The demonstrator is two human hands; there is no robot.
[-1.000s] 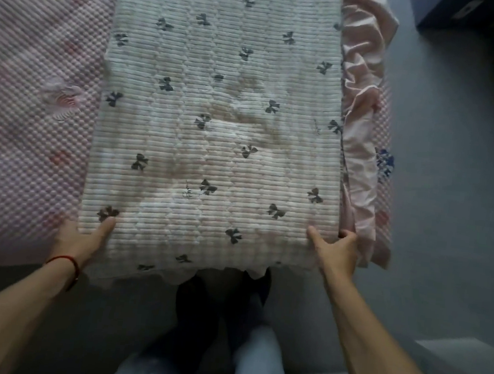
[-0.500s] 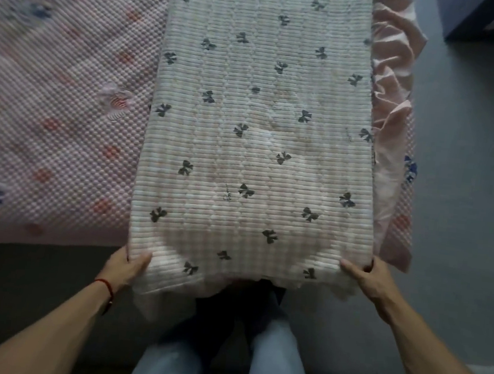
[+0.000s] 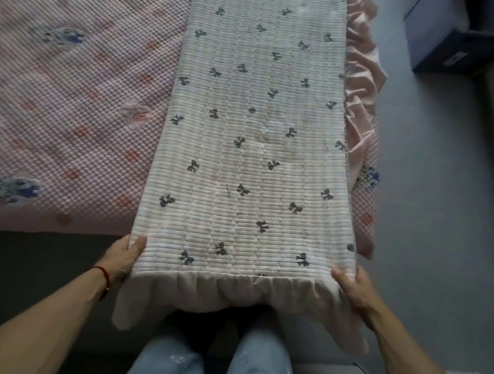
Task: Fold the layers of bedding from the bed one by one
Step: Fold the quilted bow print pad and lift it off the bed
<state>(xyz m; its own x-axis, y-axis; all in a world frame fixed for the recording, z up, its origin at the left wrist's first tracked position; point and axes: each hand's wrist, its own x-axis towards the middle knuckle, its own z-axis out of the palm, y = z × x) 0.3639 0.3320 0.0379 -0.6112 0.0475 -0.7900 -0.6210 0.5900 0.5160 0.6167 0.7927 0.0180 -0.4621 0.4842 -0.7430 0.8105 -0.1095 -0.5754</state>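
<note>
A white ribbed quilt [image 3: 254, 133] printed with small dark bows lies folded into a long strip along the right side of the bed. Its near end, with a pale pink ruffle [image 3: 229, 293], hangs past the foot of the bed. My left hand [image 3: 122, 257] grips the near left corner, thumb on top. My right hand [image 3: 353, 287] grips the near right corner the same way. Under the quilt lies a pink bubble-textured bedspread [image 3: 67, 94] with red and blue flowers.
A pink ruffled edge [image 3: 361, 86] of the quilt bunches along its right side. Grey floor [image 3: 438, 190] runs to the right of the bed. A dark blue box [image 3: 452, 46] stands at the top right. My legs in light jeans [image 3: 252, 368] stand at the bed's foot.
Both hands have pulled the quilt's near end toward me, off the foot of the bed. The pale ruffle at its end now hangs in view.
</note>
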